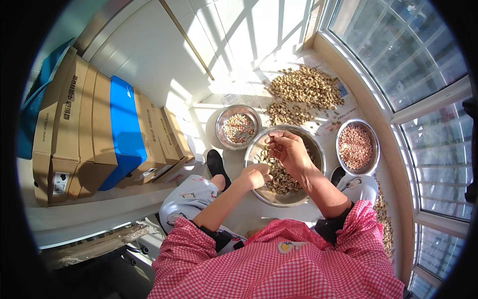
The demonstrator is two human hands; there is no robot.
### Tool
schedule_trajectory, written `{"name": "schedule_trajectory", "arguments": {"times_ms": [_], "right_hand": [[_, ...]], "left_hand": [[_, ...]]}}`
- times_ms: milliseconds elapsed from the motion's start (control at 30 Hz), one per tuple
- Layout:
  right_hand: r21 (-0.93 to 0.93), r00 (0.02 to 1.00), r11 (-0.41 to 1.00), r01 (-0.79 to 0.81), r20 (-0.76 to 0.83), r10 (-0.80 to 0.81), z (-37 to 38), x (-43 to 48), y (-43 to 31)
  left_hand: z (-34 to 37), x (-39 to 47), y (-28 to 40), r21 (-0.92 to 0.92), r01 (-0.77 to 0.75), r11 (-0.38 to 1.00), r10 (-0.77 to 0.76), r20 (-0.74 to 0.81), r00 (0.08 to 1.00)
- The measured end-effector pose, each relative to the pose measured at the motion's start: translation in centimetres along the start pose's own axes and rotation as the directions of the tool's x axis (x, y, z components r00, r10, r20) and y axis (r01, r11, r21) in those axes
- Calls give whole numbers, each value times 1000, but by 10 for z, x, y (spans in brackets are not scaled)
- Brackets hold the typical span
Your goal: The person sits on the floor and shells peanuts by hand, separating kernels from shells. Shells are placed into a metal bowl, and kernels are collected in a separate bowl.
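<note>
Before me on the floor stands a large metal basin (257, 149) with peanut shells (280, 177) in it. Over its left rim is my left hand (257, 175), fingers curled; whether it holds anything cannot be made out. My right hand (285, 147) is raised above the basin's middle, thumb and fingertips close together, and what may be between them is too small to tell. A smaller metal bowl (220, 129) at the upper left holds some shelled peanuts (238, 128). To the right, another metal bowl (376, 149) contains many pink shelled peanuts (354, 147).
Unshelled peanuts (306, 88) lie heaped on newspaper (349, 104) beyond the basin, with more along the right wall (382, 220). Cardboard boxes (86, 116) and a blue box (127, 130) line a shelf at left. Windows (403, 56) border the right side. My feet flank the basin.
</note>
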State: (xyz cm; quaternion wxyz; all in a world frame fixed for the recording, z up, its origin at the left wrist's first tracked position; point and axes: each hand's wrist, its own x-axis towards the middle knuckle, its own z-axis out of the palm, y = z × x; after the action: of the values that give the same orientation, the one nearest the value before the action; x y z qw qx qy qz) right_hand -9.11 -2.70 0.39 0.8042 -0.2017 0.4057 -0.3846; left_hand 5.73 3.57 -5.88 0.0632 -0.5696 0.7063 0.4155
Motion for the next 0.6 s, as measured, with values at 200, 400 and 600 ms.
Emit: {"name": "schedule_trajectory", "arguments": {"times_ms": [200, 400, 600], "right_hand": [[-116, 998, 993, -37, -61, 30, -39, -56, -14], [47, 927, 953, -300, -219, 303, -88, -51, 15], [16, 888, 951, -308, -354, 293, -124, -32, -1]], "left_hand": [[8, 125, -33, -269, -7, 963, -80, -309, 948], [6, 272, -68, 65, 109, 992, -70, -434, 898], [7, 393, -104, 344, 56, 937, 84, -377, 923]]}}
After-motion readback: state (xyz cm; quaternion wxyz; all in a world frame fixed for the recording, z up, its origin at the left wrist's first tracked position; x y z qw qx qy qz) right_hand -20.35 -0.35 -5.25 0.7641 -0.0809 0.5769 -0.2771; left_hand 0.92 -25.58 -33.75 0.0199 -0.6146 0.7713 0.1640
